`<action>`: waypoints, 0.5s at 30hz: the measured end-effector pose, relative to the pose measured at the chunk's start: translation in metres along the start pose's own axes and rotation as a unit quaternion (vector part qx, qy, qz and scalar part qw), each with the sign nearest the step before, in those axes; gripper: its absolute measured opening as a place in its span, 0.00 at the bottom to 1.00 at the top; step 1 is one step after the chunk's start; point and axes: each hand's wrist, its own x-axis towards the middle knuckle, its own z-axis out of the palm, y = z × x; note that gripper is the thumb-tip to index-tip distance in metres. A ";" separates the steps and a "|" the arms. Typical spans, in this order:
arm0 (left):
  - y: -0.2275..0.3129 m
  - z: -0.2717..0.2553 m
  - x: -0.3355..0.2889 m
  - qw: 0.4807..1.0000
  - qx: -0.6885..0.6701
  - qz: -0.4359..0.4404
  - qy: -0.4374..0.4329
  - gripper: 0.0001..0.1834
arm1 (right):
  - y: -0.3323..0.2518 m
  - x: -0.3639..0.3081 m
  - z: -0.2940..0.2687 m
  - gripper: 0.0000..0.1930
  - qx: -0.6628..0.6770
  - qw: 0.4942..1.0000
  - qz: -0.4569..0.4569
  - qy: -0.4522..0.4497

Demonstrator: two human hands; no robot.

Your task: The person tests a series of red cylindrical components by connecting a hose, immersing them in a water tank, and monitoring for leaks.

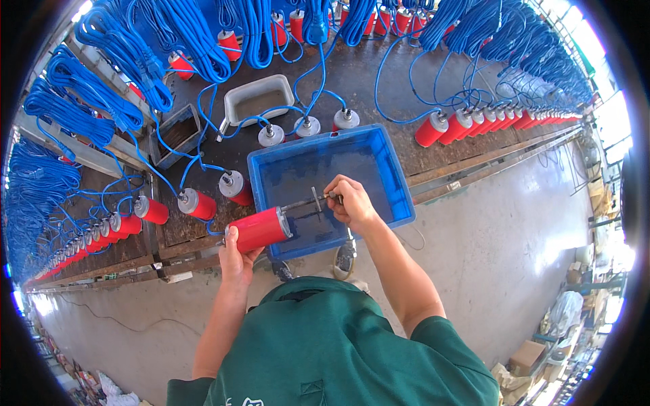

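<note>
My left hand (240, 260) is wrapped round a red cylinder (256, 231) with metal ends, held tilted over the near left rim of a blue plastic tub (404, 179). A thin metal rod (296, 204) with a crossbar reaches from the cylinder's right end toward my right hand (350, 202). The fingers of that hand are closed on the rod's outer end, above the tub. Whether the rod is fixed to the cylinder or only touches it, I cannot tell. Wet-looking dark residue covers the tub's floor.
Similar red cylinders (431, 128) with coiled blue cables (252, 34) line the dark workbench (379, 101) on both sides. Behind the tub stands a grey basin (229, 103); left of it is an open box (195, 116). Boxes (527, 356) lie at the far right.
</note>
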 end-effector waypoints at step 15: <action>0.000 0.002 -0.007 1.000 -0.005 -0.022 0.014 0.34 | 0.012 0.014 0.001 0.07 0.032 0.999 0.013 0.006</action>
